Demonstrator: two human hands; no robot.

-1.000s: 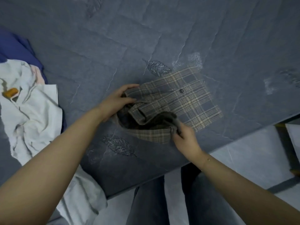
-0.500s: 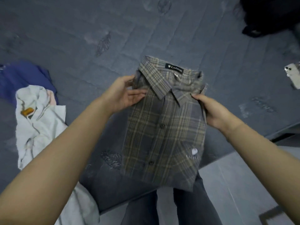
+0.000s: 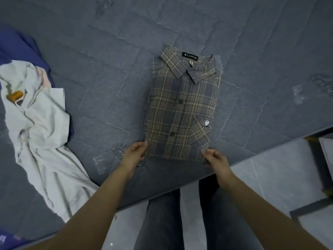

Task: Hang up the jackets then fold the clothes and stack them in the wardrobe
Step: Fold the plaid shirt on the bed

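A grey and tan plaid shirt (image 3: 182, 109), folded into a rectangle with its collar away from me, lies flat on the grey quilted bed (image 3: 108, 60). My left hand (image 3: 135, 152) pinches the shirt's near left corner. At the near right corner my right hand (image 3: 214, 157) pinches the hem. A crumpled white garment (image 3: 39, 127) with an orange tag lies on the bed to the left, over a blue garment (image 3: 16, 47).
The bed's edge runs diagonally below the shirt, with light tiled floor (image 3: 266, 177) and my legs in grey trousers (image 3: 162, 222) beyond it. A dark piece of furniture (image 3: 319, 170) stands at the right edge.
The shirt was lifted off the bed by its shoulders, turned front side up, and now lies flat. Both hands have moved from the collar end to the near hem corners.
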